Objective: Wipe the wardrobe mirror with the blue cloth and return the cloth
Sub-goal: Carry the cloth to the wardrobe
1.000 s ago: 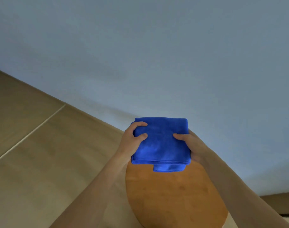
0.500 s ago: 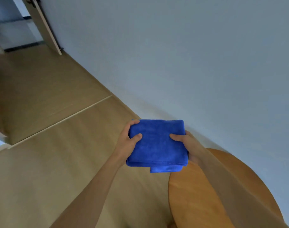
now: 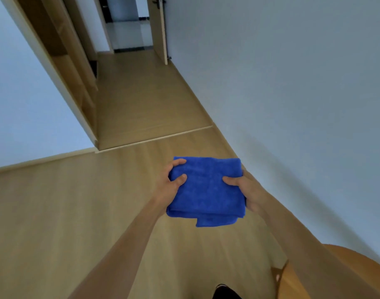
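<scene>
A folded blue cloth [image 3: 206,190] is held in the air above the wooden floor, at the middle of the head view. My left hand [image 3: 167,186] grips its left edge, thumb on top. My right hand [image 3: 247,190] grips its right edge, thumb also on top. A loose lower layer of the cloth hangs out at the near edge. A tall wooden wardrobe [image 3: 72,83] stands at the upper left; no mirror surface can be made out on it from here.
A round orange wooden table [image 3: 344,277] sits at the lower right by the white wall [image 3: 292,83]. A corridor with wooden floor [image 3: 141,100] runs ahead to an open door [image 3: 160,29]. A white panel [image 3: 22,93] fills the left side.
The view has swung left, away from the round table, which slid to the lower right. The corridor, wardrobe and door came into sight. Both hands keep the same hold on the cloth.
</scene>
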Motion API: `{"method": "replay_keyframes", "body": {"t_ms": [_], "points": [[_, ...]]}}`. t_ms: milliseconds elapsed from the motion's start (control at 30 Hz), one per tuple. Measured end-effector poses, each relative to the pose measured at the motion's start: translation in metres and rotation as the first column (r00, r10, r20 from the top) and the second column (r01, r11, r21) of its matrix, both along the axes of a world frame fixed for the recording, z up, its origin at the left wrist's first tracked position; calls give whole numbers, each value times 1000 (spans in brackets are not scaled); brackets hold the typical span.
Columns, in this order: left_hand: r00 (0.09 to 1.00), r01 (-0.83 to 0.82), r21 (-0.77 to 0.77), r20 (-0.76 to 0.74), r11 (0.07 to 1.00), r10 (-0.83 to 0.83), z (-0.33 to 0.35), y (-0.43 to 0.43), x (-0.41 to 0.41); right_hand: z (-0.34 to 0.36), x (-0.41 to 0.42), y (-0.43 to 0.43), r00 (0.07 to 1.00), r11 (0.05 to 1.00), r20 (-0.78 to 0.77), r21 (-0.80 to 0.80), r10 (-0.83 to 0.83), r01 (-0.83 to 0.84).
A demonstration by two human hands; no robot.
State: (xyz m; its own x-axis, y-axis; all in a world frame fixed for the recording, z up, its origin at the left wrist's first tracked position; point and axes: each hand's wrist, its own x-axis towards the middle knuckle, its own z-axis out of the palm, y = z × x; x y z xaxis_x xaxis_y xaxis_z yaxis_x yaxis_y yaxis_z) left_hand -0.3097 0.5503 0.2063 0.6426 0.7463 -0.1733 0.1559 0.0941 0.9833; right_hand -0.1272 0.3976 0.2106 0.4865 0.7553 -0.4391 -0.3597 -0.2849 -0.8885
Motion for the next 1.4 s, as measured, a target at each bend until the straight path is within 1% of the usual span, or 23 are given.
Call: {"method": "replay_keyframes", "body": {"t_ms": [167, 367, 500, 767, 967, 1067, 1200, 1300, 1400], "points": [[992, -125, 29, -5, 992, 126, -3, 31, -22, 1, -12, 51, 999, 999, 12, 17, 41, -41], [978, -207, 17, -19, 978, 207, -6, 70, -17, 0, -3, 106, 995, 995, -7, -6, 102, -103], [968, -249, 40, -34, 968, 250, -9, 101, 4, -4, 21, 147, 995, 994, 2, -48, 103, -103], [941, -330, 52, -61, 942, 333, -15, 178, 74, -13, 100, 245, 986, 981, -25, -101, 164, -166], [914, -403, 26, -49, 915, 404, -12, 232, 112, -11, 143, 317, 977, 971, -40, -112, 209, -213], [900, -431, 52, -49, 901, 434, -11, 262, 124, -12, 157, 352, 973, 967, -45, -113, 224, -228], [890, -451, 56, -45, 891, 453, -16, 308, 140, -14, 174, 400, 970, 963, -42, -123, 238, -242], [890, -454, 31, -26, 890, 455, -23, 351, 154, -15, 188, 440, 964, 958, -42, -114, 261, -264], [900, -434, 19, -13, 901, 435, -27, 402, 170, -13, 200, 485, 970, 964, -22, -112, 241, -242]]}}
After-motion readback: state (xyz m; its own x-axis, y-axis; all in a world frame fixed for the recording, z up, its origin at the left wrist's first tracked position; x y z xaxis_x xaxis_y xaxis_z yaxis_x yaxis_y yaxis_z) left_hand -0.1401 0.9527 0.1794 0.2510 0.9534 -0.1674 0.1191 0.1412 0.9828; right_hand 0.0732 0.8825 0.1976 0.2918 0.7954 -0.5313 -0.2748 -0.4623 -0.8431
